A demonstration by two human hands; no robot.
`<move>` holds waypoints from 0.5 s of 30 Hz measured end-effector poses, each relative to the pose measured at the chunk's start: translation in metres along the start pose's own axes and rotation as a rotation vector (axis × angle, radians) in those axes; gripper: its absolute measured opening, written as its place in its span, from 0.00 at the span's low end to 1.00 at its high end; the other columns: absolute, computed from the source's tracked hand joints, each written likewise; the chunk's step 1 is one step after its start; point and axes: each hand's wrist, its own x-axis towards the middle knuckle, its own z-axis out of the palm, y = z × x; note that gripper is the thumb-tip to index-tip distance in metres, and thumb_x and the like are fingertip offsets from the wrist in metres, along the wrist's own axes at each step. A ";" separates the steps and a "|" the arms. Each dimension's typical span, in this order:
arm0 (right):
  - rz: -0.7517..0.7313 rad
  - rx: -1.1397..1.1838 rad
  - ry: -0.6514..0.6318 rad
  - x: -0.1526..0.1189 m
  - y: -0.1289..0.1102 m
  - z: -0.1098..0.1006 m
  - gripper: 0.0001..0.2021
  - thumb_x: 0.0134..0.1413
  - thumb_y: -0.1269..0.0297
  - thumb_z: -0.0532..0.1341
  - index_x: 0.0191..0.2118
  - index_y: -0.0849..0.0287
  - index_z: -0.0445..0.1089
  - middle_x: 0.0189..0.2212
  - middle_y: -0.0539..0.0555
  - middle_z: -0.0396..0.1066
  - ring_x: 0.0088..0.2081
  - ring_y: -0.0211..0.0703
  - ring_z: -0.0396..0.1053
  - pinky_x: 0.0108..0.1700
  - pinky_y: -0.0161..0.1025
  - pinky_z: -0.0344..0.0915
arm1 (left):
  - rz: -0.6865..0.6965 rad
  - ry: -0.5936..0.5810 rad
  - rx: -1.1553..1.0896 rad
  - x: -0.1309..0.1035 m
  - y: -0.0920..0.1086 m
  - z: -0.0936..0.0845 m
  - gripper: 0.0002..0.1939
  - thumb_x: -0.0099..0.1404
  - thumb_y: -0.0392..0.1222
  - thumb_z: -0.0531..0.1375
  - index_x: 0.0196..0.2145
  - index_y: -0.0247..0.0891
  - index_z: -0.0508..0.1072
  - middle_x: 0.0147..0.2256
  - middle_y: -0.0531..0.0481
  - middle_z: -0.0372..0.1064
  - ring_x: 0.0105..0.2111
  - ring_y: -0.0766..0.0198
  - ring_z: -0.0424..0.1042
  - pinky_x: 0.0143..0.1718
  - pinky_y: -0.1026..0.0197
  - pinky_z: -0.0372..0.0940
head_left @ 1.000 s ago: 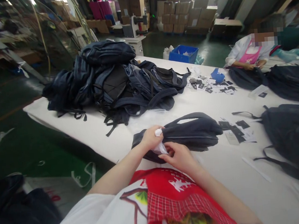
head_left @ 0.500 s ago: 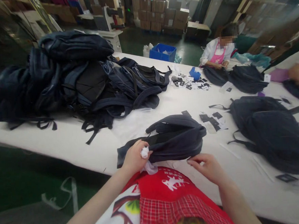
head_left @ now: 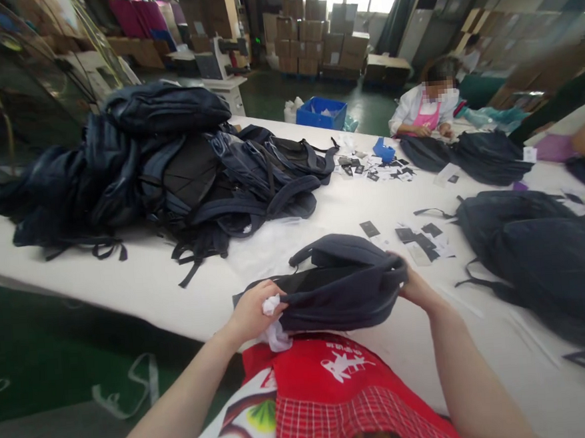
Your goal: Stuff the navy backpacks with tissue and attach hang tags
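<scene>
A dark navy backpack (head_left: pixel 342 295) lies on its side on the white table, close against my red apron. My left hand (head_left: pixel 259 309) is closed at the backpack's left end, with a crumpled white cloth (head_left: pixel 278 337) also in its grasp. At the bag's right end, my right hand (head_left: pixel 411 284) grips the dark fabric, its fingers partly hidden behind the bag. Black and white tags (head_left: pixel 424 240) lie on the table beyond the bag, to the right.
A large pile of navy backpacks (head_left: pixel 179 180) covers the table's left side. More backpacks (head_left: pixel 540 262) lie at the right. Loose tags (head_left: pixel 376 166) and a blue holder (head_left: pixel 383 150) sit farther back. Across the table, a person (head_left: pixel 428 109) in a pink apron handles dark fabric.
My right hand has moved up from the bag's lower edge to its right end and taken hold there. My left hand has shifted slightly left with the white cloth.
</scene>
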 end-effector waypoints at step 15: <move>-0.252 0.083 -0.056 0.017 -0.155 0.073 0.27 0.38 0.67 0.68 0.49 0.56 0.66 0.49 0.57 0.70 0.50 0.50 0.69 0.54 0.47 0.65 | 0.234 0.372 0.568 0.001 0.125 -0.059 0.10 0.63 0.44 0.61 0.42 0.43 0.77 0.38 0.50 0.78 0.35 0.59 0.76 0.38 0.60 0.70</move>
